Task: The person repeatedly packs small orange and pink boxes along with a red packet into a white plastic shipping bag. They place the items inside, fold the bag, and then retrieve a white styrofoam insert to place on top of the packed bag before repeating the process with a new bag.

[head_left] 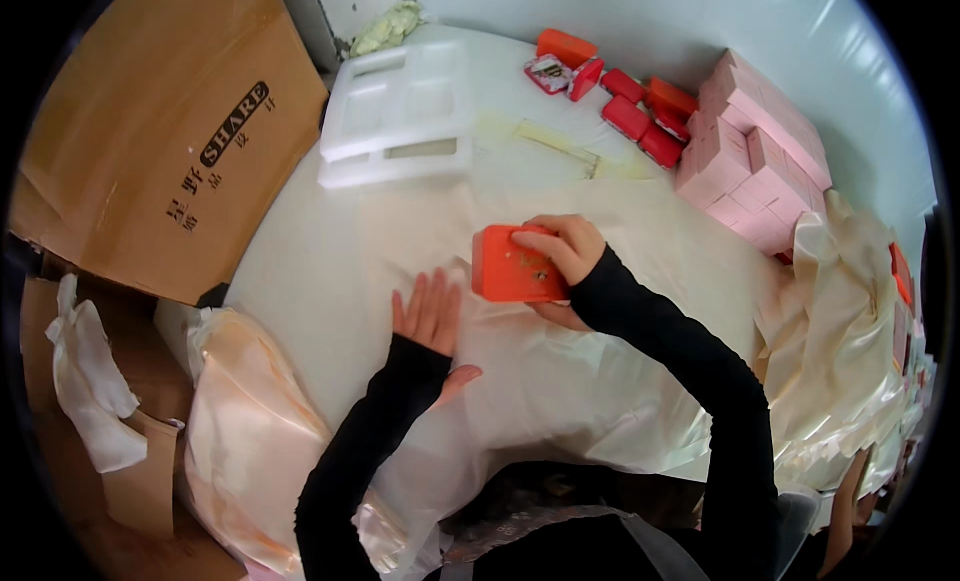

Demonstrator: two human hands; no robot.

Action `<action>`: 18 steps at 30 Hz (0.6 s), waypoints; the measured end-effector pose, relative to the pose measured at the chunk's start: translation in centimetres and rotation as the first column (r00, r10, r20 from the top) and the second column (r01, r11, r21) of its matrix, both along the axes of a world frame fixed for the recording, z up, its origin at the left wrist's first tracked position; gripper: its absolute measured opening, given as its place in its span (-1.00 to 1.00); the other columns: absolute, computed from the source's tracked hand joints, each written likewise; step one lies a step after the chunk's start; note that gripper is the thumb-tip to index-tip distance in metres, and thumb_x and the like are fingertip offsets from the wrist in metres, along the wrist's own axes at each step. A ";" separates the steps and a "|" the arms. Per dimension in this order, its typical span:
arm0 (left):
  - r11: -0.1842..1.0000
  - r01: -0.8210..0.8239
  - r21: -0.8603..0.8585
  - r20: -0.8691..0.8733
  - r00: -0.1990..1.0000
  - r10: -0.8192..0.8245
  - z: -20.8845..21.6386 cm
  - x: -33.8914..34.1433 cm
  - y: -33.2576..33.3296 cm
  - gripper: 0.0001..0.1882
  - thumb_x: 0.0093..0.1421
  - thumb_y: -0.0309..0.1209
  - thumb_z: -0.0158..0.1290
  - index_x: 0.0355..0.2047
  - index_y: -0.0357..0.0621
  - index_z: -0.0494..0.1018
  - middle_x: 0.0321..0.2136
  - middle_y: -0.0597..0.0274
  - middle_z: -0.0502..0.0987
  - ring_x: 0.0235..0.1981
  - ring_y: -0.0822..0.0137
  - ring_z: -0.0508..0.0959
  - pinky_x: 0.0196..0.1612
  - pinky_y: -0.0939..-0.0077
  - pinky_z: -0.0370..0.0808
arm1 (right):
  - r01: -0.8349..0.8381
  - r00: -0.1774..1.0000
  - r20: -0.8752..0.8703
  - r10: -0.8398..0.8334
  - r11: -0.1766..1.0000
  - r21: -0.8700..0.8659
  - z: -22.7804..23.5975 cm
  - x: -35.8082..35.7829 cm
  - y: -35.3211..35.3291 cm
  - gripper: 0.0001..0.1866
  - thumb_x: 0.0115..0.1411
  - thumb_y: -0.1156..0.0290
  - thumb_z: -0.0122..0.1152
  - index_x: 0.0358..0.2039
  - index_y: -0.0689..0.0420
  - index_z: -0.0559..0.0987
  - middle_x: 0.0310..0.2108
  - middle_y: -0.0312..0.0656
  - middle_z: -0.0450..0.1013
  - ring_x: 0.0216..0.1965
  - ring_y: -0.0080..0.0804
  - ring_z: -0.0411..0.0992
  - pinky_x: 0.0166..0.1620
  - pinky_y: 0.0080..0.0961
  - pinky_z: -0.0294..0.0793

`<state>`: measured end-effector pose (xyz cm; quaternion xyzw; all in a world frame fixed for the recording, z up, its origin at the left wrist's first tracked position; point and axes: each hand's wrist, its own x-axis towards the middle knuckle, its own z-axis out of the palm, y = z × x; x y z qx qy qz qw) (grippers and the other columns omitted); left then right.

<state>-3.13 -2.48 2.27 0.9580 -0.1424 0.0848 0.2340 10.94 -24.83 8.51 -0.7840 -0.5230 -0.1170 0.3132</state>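
An orange-red box (pixel 505 266) with a small gold pattern on its face is in my right hand (pixel 568 249). The thumb lies over the box's upper face and the other fingers are partly hidden behind it. My left hand (pixel 432 319) lies palm down, fingers stretched out and thumb apart, on pale cream cloth (pixel 600 381) that covers the table. It sits just left of the box and does not touch it. Both forearms wear black sleeves.
White foam trays (pixel 397 106) are at the back left, beside a large cardboard box (pixel 150 131). Several red boxes (pixel 626 118) stand at the back. Pink boxes (pixel 752 151) are stacked at right. Satiny cream fabric lies bunched at right (pixel 835 331) and at left (pixel 250 411).
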 end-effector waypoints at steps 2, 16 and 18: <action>0.994 -0.052 0.092 -0.131 0.989 0.064 0.1 -1.5 0.0 0.04 -0.03 0.05 0.10 0.24 -0.38 -0.14 0.24 -0.33 -0.14 0.28 -0.24 -0.18 0.19 -0.24 -0.36 | 0.009 0.998 -0.058 -0.006 0.999 0.038 -0.6 0.5 0.3 -0.27 -0.27 0.46 0.35 0.02 0.07 0.33 -0.07 -0.02 0.28 -0.14 -0.04 0.30 -0.09 -0.25 0.32; 0.993 0.114 0.039 -0.036 0.993 -0.113 0.0 0.4 -1.0 0.01 -0.10 0.08 0.14 0.23 -0.27 0.00 0.28 -0.10 -0.11 0.29 -0.11 -0.12 0.19 -0.26 -0.32 | 0.040 0.981 -0.193 -0.005 0.983 0.179 0.5 1.5 -0.9 -0.25 -0.22 0.47 0.33 0.07 0.08 0.28 -0.03 -0.04 0.25 0.00 -0.12 0.26 0.05 -0.34 0.25; 0.961 0.123 -0.246 0.150 0.985 -0.088 -0.6 0.2 -0.6 0.02 -0.07 0.07 0.12 0.24 -0.28 -0.06 0.28 -0.14 -0.16 0.30 -0.12 -0.16 0.19 -0.26 -0.33 | 0.064 0.963 -0.271 -0.006 0.977 0.204 0.8 1.6 -2.1 -0.24 -0.15 0.53 0.32 0.11 0.12 0.21 0.03 -0.08 0.19 0.07 -0.22 0.23 0.09 -0.42 0.22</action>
